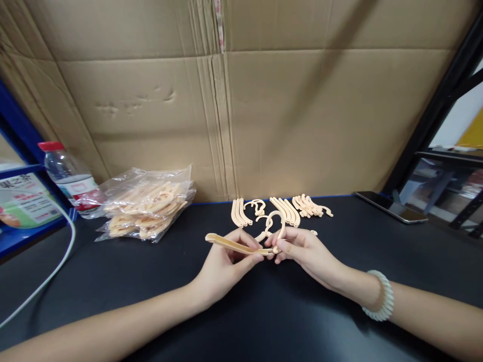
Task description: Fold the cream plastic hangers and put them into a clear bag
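Observation:
My left hand [228,259] pinches a peach-coloured plastic hanger arm [232,244], its free end pointing left. Between thumb and fingers, my right hand [302,251] grips a matching hanger hook [281,223], curve upward. The hook's base meets the arm's right end between my fingertips; whether they are locked together I cannot tell. Behind my hands lie loose hanger arms in two rows, one to the left [239,213] and one to the right [286,211]. Several small hooks [309,206] are heaped beside the right row, and more curved pieces [258,206] rest between the rows.
Clear bags of peach plastic parts [147,203] are stacked at the left on the black table [302,322]. A red-capped bottle [73,178] and a white cable [62,266] are farther left. A phone [392,206] lies back right. Cardboard [302,115] walls the back.

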{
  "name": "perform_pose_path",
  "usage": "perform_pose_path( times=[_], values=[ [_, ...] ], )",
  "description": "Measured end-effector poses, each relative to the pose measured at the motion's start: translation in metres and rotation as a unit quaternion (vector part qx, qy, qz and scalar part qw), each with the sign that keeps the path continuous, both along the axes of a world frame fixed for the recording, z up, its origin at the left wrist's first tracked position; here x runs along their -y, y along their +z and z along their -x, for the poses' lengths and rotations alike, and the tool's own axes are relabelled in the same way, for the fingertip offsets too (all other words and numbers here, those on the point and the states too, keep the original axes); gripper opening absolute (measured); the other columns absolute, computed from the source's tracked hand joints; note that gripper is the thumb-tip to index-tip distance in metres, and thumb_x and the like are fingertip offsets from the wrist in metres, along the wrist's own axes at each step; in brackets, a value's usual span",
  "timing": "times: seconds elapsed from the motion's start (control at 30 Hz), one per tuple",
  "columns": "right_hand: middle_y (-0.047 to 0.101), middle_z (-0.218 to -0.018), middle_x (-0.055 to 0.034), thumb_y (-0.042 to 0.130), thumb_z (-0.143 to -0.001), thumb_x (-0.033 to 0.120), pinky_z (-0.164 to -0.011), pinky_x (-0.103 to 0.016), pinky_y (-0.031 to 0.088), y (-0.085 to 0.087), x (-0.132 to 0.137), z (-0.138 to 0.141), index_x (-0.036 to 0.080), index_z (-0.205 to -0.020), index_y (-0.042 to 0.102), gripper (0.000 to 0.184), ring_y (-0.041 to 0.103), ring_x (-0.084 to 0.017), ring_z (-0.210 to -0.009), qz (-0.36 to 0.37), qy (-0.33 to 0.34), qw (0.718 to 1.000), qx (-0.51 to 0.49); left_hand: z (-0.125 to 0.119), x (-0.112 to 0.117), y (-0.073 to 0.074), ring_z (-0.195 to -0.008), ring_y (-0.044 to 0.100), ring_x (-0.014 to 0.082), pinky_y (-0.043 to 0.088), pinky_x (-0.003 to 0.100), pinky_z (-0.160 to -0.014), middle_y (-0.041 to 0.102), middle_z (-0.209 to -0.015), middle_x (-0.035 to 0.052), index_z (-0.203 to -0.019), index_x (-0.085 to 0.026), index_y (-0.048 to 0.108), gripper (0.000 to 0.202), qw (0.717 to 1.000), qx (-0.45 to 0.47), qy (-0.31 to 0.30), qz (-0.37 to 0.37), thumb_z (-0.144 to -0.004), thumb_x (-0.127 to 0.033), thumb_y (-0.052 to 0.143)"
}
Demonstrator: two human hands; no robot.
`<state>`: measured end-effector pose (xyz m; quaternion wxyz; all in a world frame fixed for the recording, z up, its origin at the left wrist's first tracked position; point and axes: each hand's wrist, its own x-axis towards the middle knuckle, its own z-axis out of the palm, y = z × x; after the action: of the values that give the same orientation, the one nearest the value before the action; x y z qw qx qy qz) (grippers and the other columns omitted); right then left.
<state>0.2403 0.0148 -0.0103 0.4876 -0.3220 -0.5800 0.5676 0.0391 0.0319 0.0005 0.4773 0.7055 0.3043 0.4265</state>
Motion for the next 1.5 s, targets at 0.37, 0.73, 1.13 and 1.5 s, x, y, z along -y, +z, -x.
perform_pose_path(
  times=[0.37, 0.73, 1.13, 1.5],
  values=[
    [0.066, -0.079, -0.004, 0.07, -0.082, 0.042, -0.058, -0.021, 0.052, -0.002, 0.0, 0.002, 0.013, -0.08, 0.059, 0.031, 0.067, -0.013, -0.069, 0.004, 0.013, 0.999, 0.033, 0.002, -0.001, -0.004, -0.072, 0.067, 0.0166, 0.051, 0.027, -0.066, 0.067, -0.078, 0.004, -0.074, -0.016, 0.061, 0.014, 0.997, -0.042, -0.011, -0.065, -0.079, -0.025, 0.071],
    [0.057, -0.064, 0.0032, 0.069, -0.082, 0.045, -0.051, -0.02, 0.051, -0.004, 0.003, 0.007, 0.016, -0.077, 0.051, 0.035, 0.061, -0.009, -0.056, -0.024, -0.013, 0.998, 0.048, 0.0, 0.001, -0.002, -0.069, 0.065, 0.0162, 0.05, 0.026, -0.062, 0.068, -0.075, 0.0047, -0.072, -0.015, 0.059, 0.014, 0.997, -0.053, -0.025, -0.052, -0.077, -0.023, 0.07],
    [0.058, -0.068, 0.0001, 0.067, -0.083, 0.046, -0.053, -0.025, 0.052, -0.005, 0.006, 0.007, 0.017, -0.078, 0.053, 0.033, 0.061, -0.012, -0.059, -0.043, -0.02, 0.998, 0.048, -0.001, 0.004, 0.005, -0.064, 0.065, 0.0157, 0.048, 0.025, -0.059, 0.069, -0.069, 0.0034, -0.072, -0.015, 0.056, 0.022, 0.998, -0.043, -0.026, 0.035, -0.072, -0.028, 0.074],
    [0.057, -0.069, -0.0006, 0.07, -0.08, 0.045, -0.045, -0.022, 0.046, -0.002, 0.003, 0.006, 0.016, -0.081, 0.064, 0.03, 0.051, -0.01, -0.054, -0.071, -0.054, 0.994, 0.068, -0.002, -0.004, -0.002, -0.063, 0.067, 0.0126, 0.054, 0.026, -0.066, 0.067, -0.066, -0.005, -0.105, -0.016, 0.049, 0.048, 0.988, 0.083, -0.01, 0.13, -0.069, -0.024, 0.08]
  ],
)
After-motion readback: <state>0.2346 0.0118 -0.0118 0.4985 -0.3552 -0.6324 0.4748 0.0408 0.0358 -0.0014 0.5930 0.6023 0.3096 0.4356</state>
